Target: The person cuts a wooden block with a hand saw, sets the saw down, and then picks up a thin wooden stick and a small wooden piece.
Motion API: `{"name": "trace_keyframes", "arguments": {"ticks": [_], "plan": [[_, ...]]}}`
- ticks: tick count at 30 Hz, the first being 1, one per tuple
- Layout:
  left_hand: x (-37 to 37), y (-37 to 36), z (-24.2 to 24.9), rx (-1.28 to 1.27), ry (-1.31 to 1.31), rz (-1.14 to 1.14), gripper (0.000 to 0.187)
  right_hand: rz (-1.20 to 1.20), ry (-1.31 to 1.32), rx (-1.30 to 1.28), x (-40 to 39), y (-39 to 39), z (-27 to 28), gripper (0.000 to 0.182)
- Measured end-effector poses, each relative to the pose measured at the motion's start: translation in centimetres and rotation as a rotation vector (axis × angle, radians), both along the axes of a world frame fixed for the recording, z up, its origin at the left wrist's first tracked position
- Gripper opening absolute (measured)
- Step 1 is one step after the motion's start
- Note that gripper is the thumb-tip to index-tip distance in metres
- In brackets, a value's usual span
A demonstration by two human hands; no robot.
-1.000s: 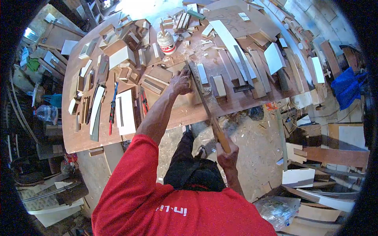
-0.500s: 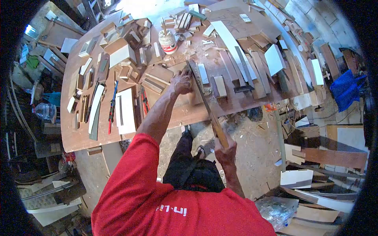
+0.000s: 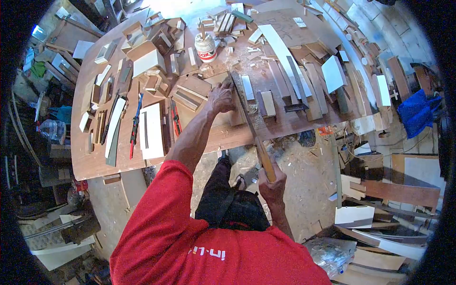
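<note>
My right hand (image 3: pixel 272 183) is wrapped around the wooden handle of a handsaw (image 3: pixel 264 159). Its long, narrow blade runs forward over the table's front edge and past my left hand. On the table, my left hand (image 3: pixel 221 98) has its fingers curled down on a brown piece of wood (image 3: pixel 234 118) just left of the blade. How far the blade sits in the wood cannot be made out. A small block with a pale top (image 3: pixel 268 103) and a white-faced strip (image 3: pixel 246 88) lie to the right of the blade.
A white tub (image 3: pixel 205 49) with a stick in it stands farther back. Wooden frames and offcuts (image 3: pixel 148 64) crowd the table's left side; long strips (image 3: pixel 285 52) lie right. Red and blue-handled tools (image 3: pixel 136 126) lie near the front left. Boards (image 3: pixel 354 217) are stacked at floor right.
The view has shifted slightly, so the table items appear a little displaced. Both hands keep their grips, and the saw stays at nearly the same angle. The wood under my left hand looks less blurred.
</note>
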State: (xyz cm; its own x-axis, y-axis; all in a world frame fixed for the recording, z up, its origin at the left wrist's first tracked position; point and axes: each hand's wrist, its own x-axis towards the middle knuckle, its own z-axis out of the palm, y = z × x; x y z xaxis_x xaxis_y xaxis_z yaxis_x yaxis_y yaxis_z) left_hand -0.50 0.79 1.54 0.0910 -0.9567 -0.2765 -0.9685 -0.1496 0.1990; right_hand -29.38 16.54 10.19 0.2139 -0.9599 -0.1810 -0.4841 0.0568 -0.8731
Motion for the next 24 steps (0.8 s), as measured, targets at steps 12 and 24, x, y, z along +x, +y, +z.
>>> {"name": "trace_keyframes", "arguments": {"ticks": [12,24], "plan": [[0.7,0.7,-3.6,-0.306,0.169,0.004,0.087,-0.009,-0.023,-0.192,-0.6,1.0,-1.4,0.035],[-0.3,4.1,-2.6,-0.260,0.009,-0.116,0.096,0.017,-0.016,-0.128,-0.4,-1.0,-3.0,0.046]]}}
